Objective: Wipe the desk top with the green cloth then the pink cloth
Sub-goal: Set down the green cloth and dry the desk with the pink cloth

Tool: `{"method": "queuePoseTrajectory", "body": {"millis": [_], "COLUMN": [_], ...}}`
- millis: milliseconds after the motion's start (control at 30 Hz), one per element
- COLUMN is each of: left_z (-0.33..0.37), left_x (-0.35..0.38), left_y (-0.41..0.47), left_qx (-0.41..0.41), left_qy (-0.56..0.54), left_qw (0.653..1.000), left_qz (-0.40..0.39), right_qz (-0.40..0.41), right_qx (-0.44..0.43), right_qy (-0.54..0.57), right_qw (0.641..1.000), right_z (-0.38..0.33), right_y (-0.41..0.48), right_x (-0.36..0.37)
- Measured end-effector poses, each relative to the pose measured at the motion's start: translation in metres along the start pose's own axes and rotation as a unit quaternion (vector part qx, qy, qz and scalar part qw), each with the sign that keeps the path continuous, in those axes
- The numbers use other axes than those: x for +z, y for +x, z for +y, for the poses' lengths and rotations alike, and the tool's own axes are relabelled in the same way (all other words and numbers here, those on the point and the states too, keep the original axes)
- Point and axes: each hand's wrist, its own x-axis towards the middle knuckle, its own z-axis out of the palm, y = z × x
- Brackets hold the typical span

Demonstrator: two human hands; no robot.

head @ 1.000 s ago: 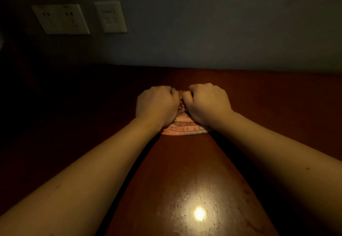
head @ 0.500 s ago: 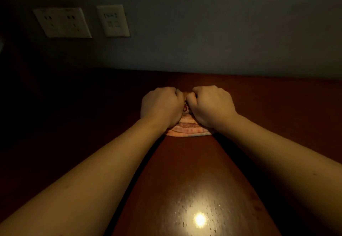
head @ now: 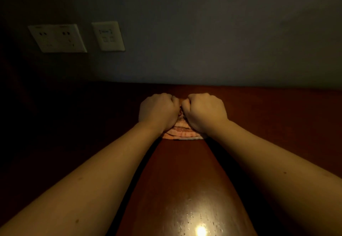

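Glaring off the near tabletop (head: 181,189), a bright light spot. Stretching forward from both lower corners, bare forearms converging at mid-tabletop. Pressing down side by side, knuckles up, left hand (head: 159,112) and right hand (head: 205,112), fingers curled tight, bunching the cloth (head: 182,134) beneath them, its pink edge showing nearer. Hanging on the far wall (head: 222,32), two sockets (head: 58,38).
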Motion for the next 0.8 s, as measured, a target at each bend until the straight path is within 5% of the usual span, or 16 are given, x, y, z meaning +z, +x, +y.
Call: {"method": "queuePoseTrajectory", "body": {"millis": [800], "left_z": [-0.004], "left_x": [0.035], "left_y": [0.076], "left_qx": [0.011], "left_qy": [-0.011], "left_qw": [0.999], "left_qz": [0.029], "right_qz": [-0.001], "right_qx": [0.044], "right_qy": [-0.02], "right_qw": [0.999], "right_z": [0.027], "right_y": [0.052], "right_x": [0.022]}}
